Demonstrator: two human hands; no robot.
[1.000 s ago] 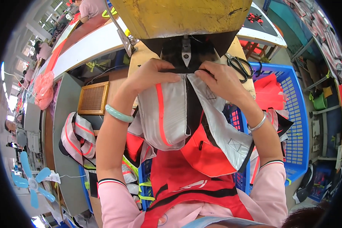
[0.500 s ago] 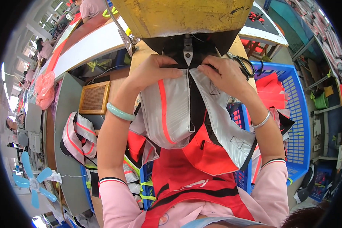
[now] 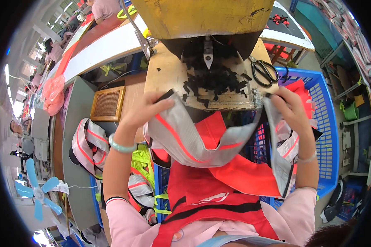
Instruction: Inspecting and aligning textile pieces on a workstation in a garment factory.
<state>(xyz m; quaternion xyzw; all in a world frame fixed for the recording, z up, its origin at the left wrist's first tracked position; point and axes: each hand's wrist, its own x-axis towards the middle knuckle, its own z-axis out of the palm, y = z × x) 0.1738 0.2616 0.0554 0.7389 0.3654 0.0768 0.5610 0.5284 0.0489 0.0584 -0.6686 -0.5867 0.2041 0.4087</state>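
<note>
Hands: the left hand [image 3: 146,113] pinches one end of the grey-and-red garment piece [image 3: 193,142], the right hand [image 3: 290,109] clamps the other end; the piece hangs spread between them, just near of the table [image 3: 165,74].
Risk, snag: the stretched cloth could catch on the metal blade [image 3: 209,53] at the far side if lifted that way.
Risk, slip: a loose pinch may drop an end into the blue crate [image 3: 327,123] on the right.
Risk, scraps: black offcuts [image 3: 214,80] may cling to the fabric.
Count: two hands, one held piece, one pair of scissors [image 3: 263,71], one crate, one wristband [image 3: 120,146].
</note>
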